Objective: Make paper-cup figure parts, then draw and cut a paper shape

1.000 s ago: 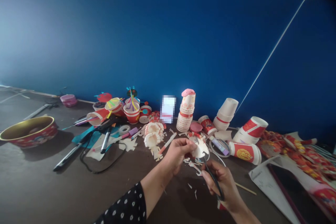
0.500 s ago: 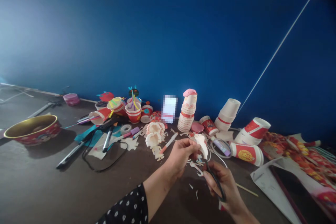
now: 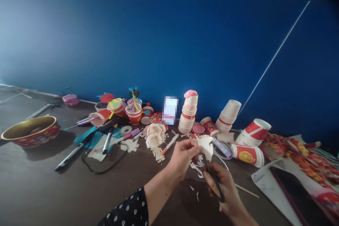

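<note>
Between its fingertips, my left hand [image 3: 184, 157] pinches a white paper piece [image 3: 206, 146] with an irregular cut outline. My right hand [image 3: 224, 185] is wrapped round the dark handles of a pair of scissors [image 3: 215, 180]. The scissors' blades point up at the lower edge of the paper piece; how far apart they are is too small to tell. Small paper scraps [image 3: 196, 169] lie on the dark table just below the hands. Behind the paper stands a stack of paper cups [image 3: 187, 116] topped with something pink.
At the left are a red and gold bowl [image 3: 31, 132], decorated cups [image 3: 134, 113] and pens [image 3: 107, 142]. Cut white cups [image 3: 155, 136] lie near the middle. On the right are a tipped red cup [image 3: 247, 155], a dark phone [image 3: 296, 192] and a thin stick [image 3: 247, 190].
The white paper piece has turned and now shows a broader face. The scissors and my right hand have shifted slightly left.
</note>
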Motion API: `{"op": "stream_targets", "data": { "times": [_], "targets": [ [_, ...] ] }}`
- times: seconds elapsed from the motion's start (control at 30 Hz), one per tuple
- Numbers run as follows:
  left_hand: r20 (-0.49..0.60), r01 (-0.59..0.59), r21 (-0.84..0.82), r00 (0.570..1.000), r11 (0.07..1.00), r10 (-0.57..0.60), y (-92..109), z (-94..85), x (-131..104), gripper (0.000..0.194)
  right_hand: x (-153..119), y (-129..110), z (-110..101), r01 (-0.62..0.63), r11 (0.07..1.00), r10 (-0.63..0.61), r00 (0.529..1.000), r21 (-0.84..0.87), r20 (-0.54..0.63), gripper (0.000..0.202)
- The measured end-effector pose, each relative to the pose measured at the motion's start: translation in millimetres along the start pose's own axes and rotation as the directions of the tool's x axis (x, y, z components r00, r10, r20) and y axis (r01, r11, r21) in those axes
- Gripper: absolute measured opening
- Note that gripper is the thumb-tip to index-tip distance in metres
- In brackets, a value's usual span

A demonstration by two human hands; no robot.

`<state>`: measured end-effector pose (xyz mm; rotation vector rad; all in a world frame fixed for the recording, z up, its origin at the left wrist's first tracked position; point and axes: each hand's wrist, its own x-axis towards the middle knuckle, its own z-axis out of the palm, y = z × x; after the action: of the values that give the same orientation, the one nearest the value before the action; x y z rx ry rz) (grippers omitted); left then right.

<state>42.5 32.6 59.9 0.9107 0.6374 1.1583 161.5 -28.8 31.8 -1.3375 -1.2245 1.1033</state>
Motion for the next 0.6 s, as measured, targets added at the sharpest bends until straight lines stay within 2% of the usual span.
{"op": "stream_targets", "data": {
  "times": [0.1, 0.2, 0.27, 0.4, 0.5, 0.6],
  "targets": [
    [-0.059, -0.049, 0.034, 0.997, 0.998, 0.051, 5, -6.2, 6, 0.016, 1, 2, -3, 0.021, 1.000, -0.020, 0.999, 0.020, -0.049, 0.032],
    [-0.105, -0.055, 0.067, 0.992, 0.996, 0.062, 5, -12.8, 11, 0.016, 1, -1, -6, 0.055, 0.998, -0.050, 0.991, 0.032, -0.127, 0.033],
    [-0.120, -0.051, 0.087, 0.991, 0.995, 0.062, 3, -16.2, 14, 0.015, -1, -3, -7, 0.097, 0.995, -0.094, 0.986, 0.011, -0.137, 0.031],
    [-0.134, -0.041, 0.150, 0.989, 0.988, 0.061, -2, -19.4, 15, 0.015, -4, -3, -5, 0.136, 0.986, -0.142, 0.988, -0.096, -0.054, 0.026],
    [-0.129, -0.029, 0.173, 0.990, 0.984, 0.052, -3, -19.5, 14, 0.016, -3, -1, -4, 0.074, 0.989, -0.068, 0.996, -0.131, 0.050, 0.025],
    [-0.117, -0.008, 0.177, 0.993, 0.984, 0.029, -3, -19.7, 14, 0.019, 0, 2, -5, 0.017, 0.993, -0.010, 0.998, -0.117, 0.061, 0.027]
  ]
}}
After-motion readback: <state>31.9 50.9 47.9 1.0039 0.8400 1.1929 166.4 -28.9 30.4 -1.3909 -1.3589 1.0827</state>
